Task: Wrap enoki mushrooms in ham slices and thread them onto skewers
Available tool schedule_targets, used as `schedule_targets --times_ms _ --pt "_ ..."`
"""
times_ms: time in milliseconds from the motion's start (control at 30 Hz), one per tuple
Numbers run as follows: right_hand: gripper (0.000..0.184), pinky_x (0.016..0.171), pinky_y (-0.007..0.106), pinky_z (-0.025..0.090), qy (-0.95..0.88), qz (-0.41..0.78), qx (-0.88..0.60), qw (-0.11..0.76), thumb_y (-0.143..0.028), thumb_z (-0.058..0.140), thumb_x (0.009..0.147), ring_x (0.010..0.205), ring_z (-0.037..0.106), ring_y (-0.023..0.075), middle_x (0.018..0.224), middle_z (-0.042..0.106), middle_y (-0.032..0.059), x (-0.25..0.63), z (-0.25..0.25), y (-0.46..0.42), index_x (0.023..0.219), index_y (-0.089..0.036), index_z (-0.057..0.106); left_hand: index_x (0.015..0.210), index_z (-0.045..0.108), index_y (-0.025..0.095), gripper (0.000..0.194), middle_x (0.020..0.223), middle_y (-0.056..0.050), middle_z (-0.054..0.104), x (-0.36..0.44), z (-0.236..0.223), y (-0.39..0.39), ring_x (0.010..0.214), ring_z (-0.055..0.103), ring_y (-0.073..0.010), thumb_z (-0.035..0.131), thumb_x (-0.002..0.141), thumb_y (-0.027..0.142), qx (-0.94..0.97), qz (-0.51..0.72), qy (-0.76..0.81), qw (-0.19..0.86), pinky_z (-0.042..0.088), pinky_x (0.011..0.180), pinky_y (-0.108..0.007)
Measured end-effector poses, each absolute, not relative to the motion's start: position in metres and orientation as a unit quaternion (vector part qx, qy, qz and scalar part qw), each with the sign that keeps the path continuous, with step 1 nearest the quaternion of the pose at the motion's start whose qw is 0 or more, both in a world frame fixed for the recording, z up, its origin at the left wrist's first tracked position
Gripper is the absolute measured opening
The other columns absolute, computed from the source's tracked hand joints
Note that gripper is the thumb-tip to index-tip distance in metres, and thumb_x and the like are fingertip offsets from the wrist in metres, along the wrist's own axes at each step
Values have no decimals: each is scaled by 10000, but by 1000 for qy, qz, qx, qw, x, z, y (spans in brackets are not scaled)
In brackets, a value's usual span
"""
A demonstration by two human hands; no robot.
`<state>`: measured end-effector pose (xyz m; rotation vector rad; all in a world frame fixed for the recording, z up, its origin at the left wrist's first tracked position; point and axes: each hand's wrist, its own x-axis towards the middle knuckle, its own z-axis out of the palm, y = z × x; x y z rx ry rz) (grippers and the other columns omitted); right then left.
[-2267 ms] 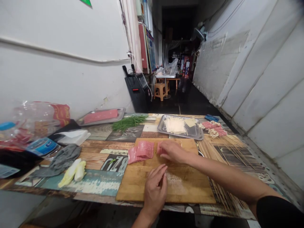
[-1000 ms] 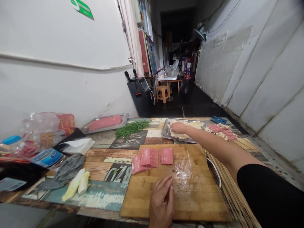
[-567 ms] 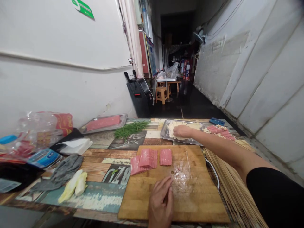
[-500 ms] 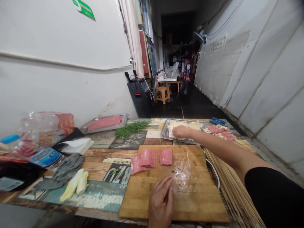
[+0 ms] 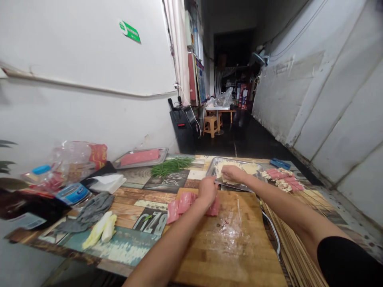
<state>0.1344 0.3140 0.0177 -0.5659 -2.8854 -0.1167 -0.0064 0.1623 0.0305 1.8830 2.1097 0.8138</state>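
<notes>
My right hand (image 5: 233,174) is closed on pale enoki mushrooms (image 5: 220,164) in a metal tray (image 5: 212,162), its fingertips partly hidden. At the tray's near left corner is my left hand (image 5: 208,188), fingers curled together. What it holds, if anything, is hidden. My left forearm crosses the wooden cutting board (image 5: 233,255). Stacks of square pink meat slices (image 5: 186,201) lie at the board's far left, partly covered by that forearm. Right of the tray are finished-looking pink meat rolls (image 5: 281,173) with pale mushroom ends.
Bamboo skewers (image 5: 287,243) lie along the board's right side. Green chives (image 5: 172,166) and a tray of pink meat (image 5: 140,156) sit at the back left. Cabbage leaves (image 5: 101,231), a grey cloth (image 5: 95,211) and a blue-labelled package (image 5: 73,194) are on the left.
My left hand has moved from above the board forward to the tray's near edge. My right hand stays in the tray. The camera view has shifted slightly.
</notes>
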Motion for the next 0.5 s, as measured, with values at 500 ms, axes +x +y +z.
schedule_targets --times_ms 500 --pt "152 644 222 362 -937 91 -250 226 -135 524 753 690 541 146 714 634 56 137 -7 318 670 -143 652 870 743 91 314 946 -163 703 16 0 241 902 632 -213 449 871 201 617 231 745 101 451 824 -275"
